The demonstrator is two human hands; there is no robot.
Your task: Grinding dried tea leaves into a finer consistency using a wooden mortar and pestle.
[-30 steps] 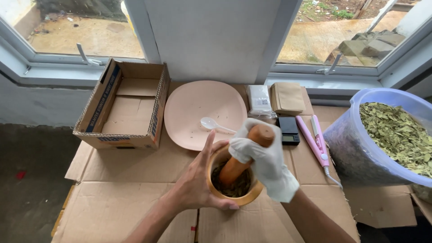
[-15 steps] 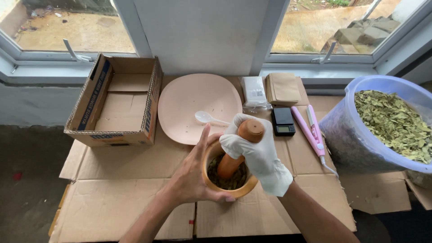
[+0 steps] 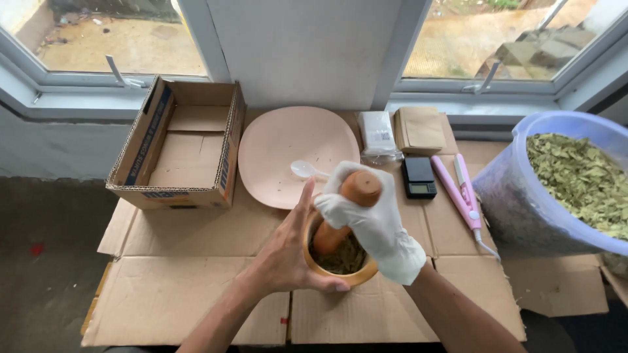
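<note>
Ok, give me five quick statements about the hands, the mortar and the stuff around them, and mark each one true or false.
1. The right hand wears a white glove and grips the pestle. True.
2. The left hand is gloved too. False: it is bare, cupped against the side of the wooden mortar.
3. The pink plate holds a heap of leaves. False: only a white spoon lies on it; the dried leaves fill the blue tub at the right.
4. The cardboard box stands left of the plate. True.
5. The mortar is empty. False: crushed greenish leaf matter sits inside it.
</note>
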